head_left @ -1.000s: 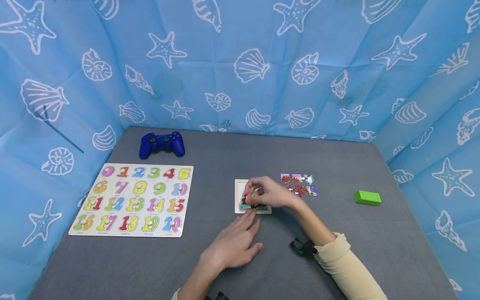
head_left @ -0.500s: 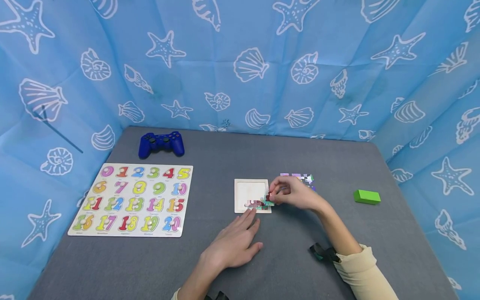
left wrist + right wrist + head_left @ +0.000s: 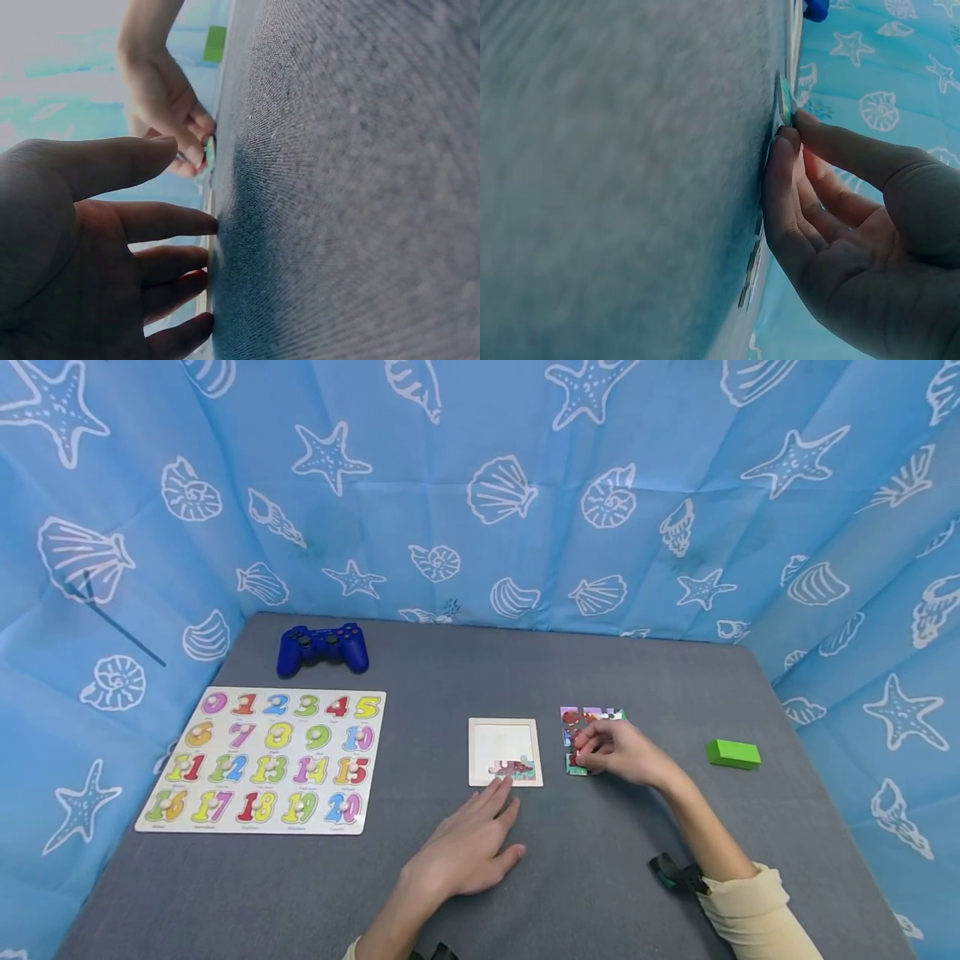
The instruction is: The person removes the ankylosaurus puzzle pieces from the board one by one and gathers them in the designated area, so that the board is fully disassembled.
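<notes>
My right hand (image 3: 622, 753) pinches a teal and dark red jigsaw piece (image 3: 574, 769) between thumb and fingertips. It holds the piece at the lower left of a patch of jigsaw pieces (image 3: 572, 717), partly hidden by the hand. In the right wrist view the pinched piece (image 3: 784, 101) shows edge-on, low over the grey cloth. To the left lies a small white square puzzle tray (image 3: 476, 752) with a few joined pieces (image 3: 516, 768) in its lower right corner. My left hand (image 3: 467, 850) lies with fingers extended, its fingertips at the tray's near edge.
A number puzzle board (image 3: 262, 760) lies at the left, with a blue game controller (image 3: 322, 649) behind it. On the right is a green block (image 3: 733, 754). A blue shell-patterned curtain (image 3: 480, 527) surrounds the grey table's back and sides.
My right hand has carried the jigsaw piece from above the tray rightward to the loose patch, uncovering the tray. My left hand stays where it was.
</notes>
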Tool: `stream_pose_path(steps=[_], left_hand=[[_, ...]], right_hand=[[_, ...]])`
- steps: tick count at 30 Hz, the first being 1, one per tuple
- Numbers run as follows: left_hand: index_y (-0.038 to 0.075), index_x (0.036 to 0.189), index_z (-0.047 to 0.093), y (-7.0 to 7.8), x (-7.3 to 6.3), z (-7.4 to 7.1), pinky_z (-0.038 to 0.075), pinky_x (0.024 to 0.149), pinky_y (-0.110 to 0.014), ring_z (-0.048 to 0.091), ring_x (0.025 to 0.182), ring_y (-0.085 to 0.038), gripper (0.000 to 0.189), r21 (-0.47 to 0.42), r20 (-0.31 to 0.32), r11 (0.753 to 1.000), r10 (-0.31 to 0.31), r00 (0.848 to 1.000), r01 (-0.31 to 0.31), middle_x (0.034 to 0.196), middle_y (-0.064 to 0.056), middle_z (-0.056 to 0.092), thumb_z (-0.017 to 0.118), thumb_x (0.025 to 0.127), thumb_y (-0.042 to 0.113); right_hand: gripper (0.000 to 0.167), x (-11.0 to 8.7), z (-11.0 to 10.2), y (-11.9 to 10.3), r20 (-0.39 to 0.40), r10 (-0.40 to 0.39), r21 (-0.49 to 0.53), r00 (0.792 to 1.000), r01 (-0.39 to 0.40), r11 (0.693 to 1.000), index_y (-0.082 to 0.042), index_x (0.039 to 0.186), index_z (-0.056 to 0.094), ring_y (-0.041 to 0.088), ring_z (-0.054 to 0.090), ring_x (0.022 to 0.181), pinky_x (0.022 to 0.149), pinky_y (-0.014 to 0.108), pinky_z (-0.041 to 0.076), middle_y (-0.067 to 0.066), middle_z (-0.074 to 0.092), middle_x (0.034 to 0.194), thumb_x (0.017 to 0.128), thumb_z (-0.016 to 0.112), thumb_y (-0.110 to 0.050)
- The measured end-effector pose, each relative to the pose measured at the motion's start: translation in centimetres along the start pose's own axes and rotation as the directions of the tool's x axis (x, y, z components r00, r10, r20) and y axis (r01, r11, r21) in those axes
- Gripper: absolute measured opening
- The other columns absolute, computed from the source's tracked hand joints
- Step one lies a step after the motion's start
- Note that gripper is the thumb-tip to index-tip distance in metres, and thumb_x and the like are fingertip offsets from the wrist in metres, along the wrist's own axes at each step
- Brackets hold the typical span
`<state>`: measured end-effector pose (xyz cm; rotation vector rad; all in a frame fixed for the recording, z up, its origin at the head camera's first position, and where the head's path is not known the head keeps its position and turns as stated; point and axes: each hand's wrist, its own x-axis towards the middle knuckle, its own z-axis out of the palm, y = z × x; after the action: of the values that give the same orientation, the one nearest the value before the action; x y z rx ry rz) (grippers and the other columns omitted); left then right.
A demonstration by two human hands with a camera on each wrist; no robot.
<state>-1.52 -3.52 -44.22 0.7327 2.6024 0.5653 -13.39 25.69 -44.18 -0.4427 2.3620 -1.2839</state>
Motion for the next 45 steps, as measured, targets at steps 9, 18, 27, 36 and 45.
stream_pose_path(steps=[9,18,27,36,45], left_hand=[[0.005,0.163,0.049,0.0,0.0,-0.1,0.031,0.137,-0.046,0.019,0.172,-0.024,0.063,0.008,-0.017,1.000,0.019,1.000,-0.018,0.184,-0.009,0.020,0.059,0.111,0.041],[0.006,0.163,0.049,-0.1,0.1,0.1,0.030,0.137,-0.045,0.017,0.172,-0.022,0.063,0.002,-0.011,1.000,0.006,1.000,-0.006,0.184,-0.007,0.019,0.057,0.111,0.042],[0.007,0.164,0.047,0.1,0.2,0.0,0.029,0.137,-0.048,0.016,0.172,-0.021,0.065,-0.011,0.019,1.000,-0.016,1.000,0.016,0.183,-0.007,0.020,0.058,0.111,0.043],[0.007,0.164,0.047,0.2,0.4,0.0,0.029,0.137,-0.050,0.017,0.172,-0.022,0.067,0.006,0.027,1.000,-0.017,0.999,0.017,0.183,-0.008,0.022,0.058,0.111,0.044],[0.006,0.164,0.046,0.2,0.3,0.1,0.028,0.137,-0.050,0.018,0.172,-0.025,0.067,0.001,0.025,1.000,-0.014,1.000,0.014,0.183,-0.009,0.022,0.058,0.111,0.044]], right_hand=[[0.016,0.1,0.2,0.0,-0.073,-0.005,-0.091,0.997,-0.001,0.996,0.010,0.103,0.075,0.003,0.065,0.069,0.064,0.025,0.062,0.016,0.075,0.087,0.091,0.082,0.003],[0.010,0.3,0.5,-0.5,-0.129,-0.009,-0.209,0.992,-0.019,0.978,0.002,0.094,0.076,0.004,0.064,0.066,0.060,0.020,0.057,0.010,0.074,0.081,0.089,0.084,-0.001],[0.010,0.3,0.6,-0.6,-0.115,0.016,-0.137,0.993,-0.031,0.990,0.004,0.096,0.075,0.005,0.065,0.068,0.062,0.023,0.060,0.010,0.073,0.082,0.089,0.082,0.002],[0.014,0.4,1.1,-1.1,-0.070,-0.047,-0.096,0.996,0.040,0.995,0.003,0.101,0.076,0.006,0.066,0.069,0.064,0.023,0.058,0.015,0.074,0.088,0.092,0.084,-0.003],[0.012,1.2,2.1,-2.1,0.004,-0.096,-0.029,0.995,0.096,0.995,0.003,0.102,0.076,0.010,0.069,0.072,0.068,0.024,0.063,0.016,0.072,0.090,0.094,0.082,-0.003]])
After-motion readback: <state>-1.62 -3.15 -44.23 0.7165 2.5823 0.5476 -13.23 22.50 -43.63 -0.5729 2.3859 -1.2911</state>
